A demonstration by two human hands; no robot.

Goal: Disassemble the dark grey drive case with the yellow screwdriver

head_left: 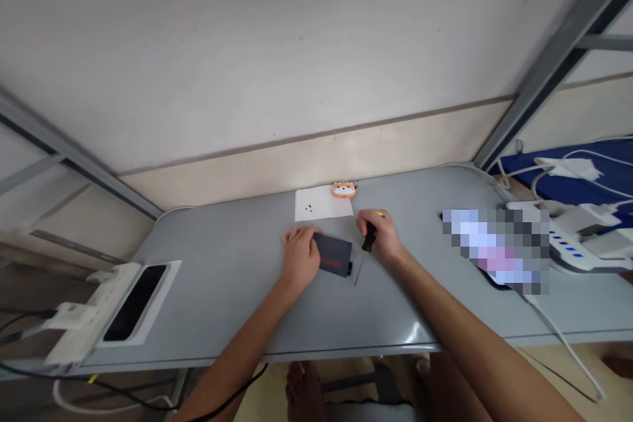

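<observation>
A dark grey rectangular box lies on the grey table, a small black part jutting from its right end. My left hand holds the box by its left end, fingers closed round it. Just to the right, my right hand is wrapped round a black and yellow screwdriver; its thin shaft points down beside the box's right end, apart from it. Behind the box lies a white sheet with several tiny dark pieces and an orange animal-faced case.
At the left are a black phone on a white box and a white power strip. On the right lies a phone with a blurred screen, beside another power strip with plugs and cables. The wall borders the table's back.
</observation>
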